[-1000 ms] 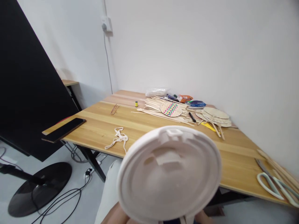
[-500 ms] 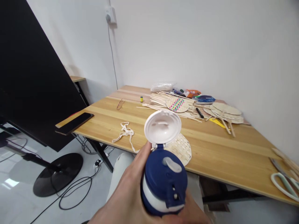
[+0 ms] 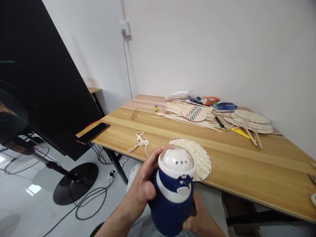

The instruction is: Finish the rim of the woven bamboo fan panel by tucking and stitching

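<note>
Both hands hold a dark blue water bottle (image 3: 170, 210) with a white band and a domed white lid (image 3: 178, 161) bearing a small animal face. The lid is down on the bottle, which stands nearly upright in front of my lap. My left hand (image 3: 145, 184) wraps the upper left side, its fingers partly behind the lid and its thumb on the body. Lower down on the right, my right hand (image 3: 199, 217) grips the body, with some fingers hidden behind it. Just beyond the bottle, a round woven bamboo piece (image 3: 201, 158) lies at the table's front edge.
On the wooden table (image 3: 242, 161) lie a white cord (image 3: 140, 142), a phone (image 3: 93, 132), a yellow thread spool (image 3: 156, 108), bamboo strips (image 3: 172, 110), a colour-patterned woven disc (image 3: 194, 113), a black marker (image 3: 219, 121) and several fans (image 3: 251, 120). A black fan stand (image 3: 75, 182) and cables are on the floor at left.
The lid, open and tipped back before, is now shut over the spout. The bottle has moved lower and more upright, showing its side. My view has shifted left.
</note>
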Motion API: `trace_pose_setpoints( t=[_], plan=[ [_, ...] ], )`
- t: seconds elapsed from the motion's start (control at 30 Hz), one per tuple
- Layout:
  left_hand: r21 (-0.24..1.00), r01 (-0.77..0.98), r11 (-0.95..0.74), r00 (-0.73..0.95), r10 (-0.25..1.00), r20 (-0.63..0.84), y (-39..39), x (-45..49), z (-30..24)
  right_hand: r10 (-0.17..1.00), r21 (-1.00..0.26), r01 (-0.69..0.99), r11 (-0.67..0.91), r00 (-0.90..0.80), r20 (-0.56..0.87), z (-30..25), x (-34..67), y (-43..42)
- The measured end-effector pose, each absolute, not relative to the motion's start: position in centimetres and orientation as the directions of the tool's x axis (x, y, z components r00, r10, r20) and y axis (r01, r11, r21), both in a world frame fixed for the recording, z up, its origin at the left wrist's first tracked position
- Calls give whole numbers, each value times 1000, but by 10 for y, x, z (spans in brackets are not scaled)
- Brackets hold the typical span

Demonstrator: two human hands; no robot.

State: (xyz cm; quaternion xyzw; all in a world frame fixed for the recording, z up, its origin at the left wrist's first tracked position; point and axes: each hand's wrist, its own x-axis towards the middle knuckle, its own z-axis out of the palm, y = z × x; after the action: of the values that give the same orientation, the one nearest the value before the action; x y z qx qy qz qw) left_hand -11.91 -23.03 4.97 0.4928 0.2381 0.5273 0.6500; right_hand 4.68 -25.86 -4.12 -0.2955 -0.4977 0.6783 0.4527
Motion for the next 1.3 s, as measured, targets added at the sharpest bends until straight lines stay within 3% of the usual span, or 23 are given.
trace_pose_setpoints(
  t=[0.1, 0.23, 0.43, 0.57, 0.73, 0.83, 0.93, 1.07, 1.13, 1.2, 1.3],
  plan=[
    [855, -515, 64, 281, 955, 97, -227, -119, 53, 901, -913, -384, -134, -430, 49, -54, 43, -256],
    [854, -477, 205, 299, 952, -62, -225, -122, 59, 897, -920, -381, -93, -434, 89, -57, 38, -254],
    [847, -493, 198, 240, 967, -85, -222, -123, 62, 886, -916, -381, -125, -458, 69, -44, 33, -253],
    [863, -476, 168, 221, 973, -67, -221, -126, 57, 884, -922, -356, -151, -467, 35, -40, 30, -251],
    [938, -336, -81, 280, 942, 182, -224, -143, 46, 884, -923, -367, -113, -462, 75, -29, 37, -243],
    [986, -136, -91, 351, 927, 134, -227, -150, 41, 884, -928, -370, -44, -448, 137, -26, 41, -234],
    [998, -42, -52, 326, 943, 63, -227, -151, 38, 858, -943, -333, 21, -478, 188, -24, 41, -223],
    [982, 9, -187, 247, 952, 179, -218, -154, 41, 859, -989, -125, 75, -495, 128, -15, 41, -204],
    [973, 40, -225, 145, 965, 217, -208, -160, 46, 910, -985, -3, 171, -384, 159, -10, 51, -190],
    [969, 65, -239, 1, 971, 240, -191, -171, 51, 962, -965, 106, 240, -158, 222, -9, 74, -176],
    [964, 153, -216, -220, 944, 247, -154, -195, 56, 943, -947, 247, 204, 209, 258, -21, 132, -163]
  ],
)
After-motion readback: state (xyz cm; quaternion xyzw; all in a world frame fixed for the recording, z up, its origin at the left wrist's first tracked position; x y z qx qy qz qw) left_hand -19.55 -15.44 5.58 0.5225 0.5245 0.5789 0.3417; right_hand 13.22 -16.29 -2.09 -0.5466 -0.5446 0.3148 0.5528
